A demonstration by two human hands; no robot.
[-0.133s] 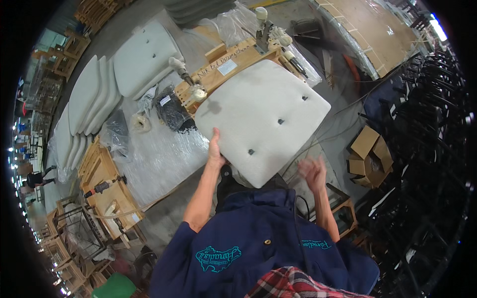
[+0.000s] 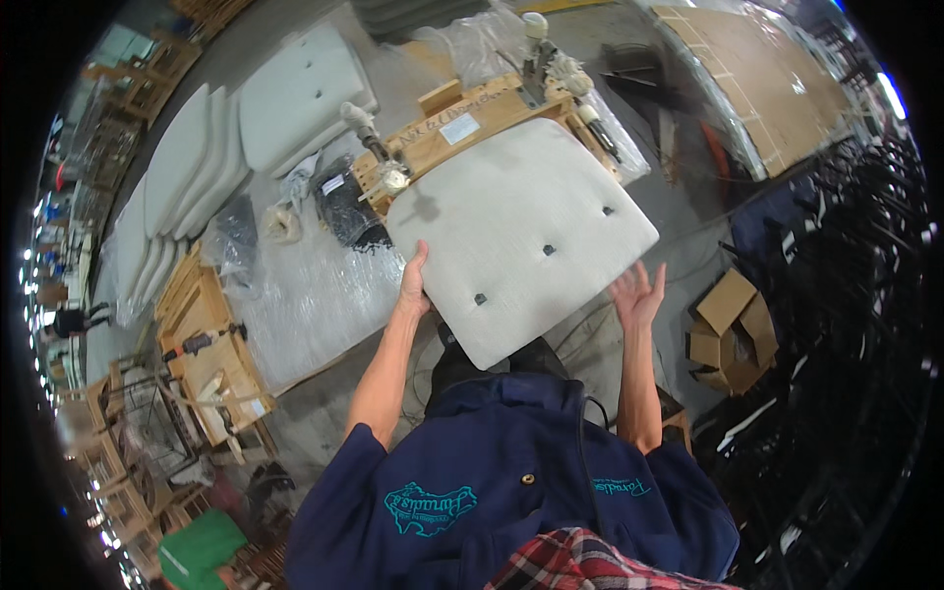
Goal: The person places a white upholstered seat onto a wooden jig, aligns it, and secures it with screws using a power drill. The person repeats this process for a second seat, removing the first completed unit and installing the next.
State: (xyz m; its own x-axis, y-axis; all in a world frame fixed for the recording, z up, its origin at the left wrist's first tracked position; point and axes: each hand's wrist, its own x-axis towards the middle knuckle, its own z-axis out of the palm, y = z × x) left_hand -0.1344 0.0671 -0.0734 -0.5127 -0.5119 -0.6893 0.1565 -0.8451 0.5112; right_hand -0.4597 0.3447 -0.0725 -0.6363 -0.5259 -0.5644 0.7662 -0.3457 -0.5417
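A light grey upholstered panel point(image 2: 521, 211) with rounded far corners and three dark tufted spots lies tilted before me. Its far edge rests against a wooden jig point(image 2: 425, 147) fitted with wrapped clamps. My left hand point(image 2: 414, 283) grips the panel's left edge, thumb on top and the other fingers hidden beneath. Beside the panel's near right edge is my right hand point(image 2: 639, 295), its fingers spread. Some of those fingertips reach the edge; whether they touch it I cannot tell.
Stacked grey panels point(image 2: 300, 93) lie at the far left, by a plastic-covered table point(image 2: 305, 315). A power tool point(image 2: 202, 342) rests on a wooden frame. An open cardboard box point(image 2: 733, 339) is on the floor at right, near many black chair frames point(image 2: 826, 393).
My right hand has risen toward the panel's near right edge, and its fingers have spread. The panel has turned slightly, with my left hand still on it. The view has shifted a little.
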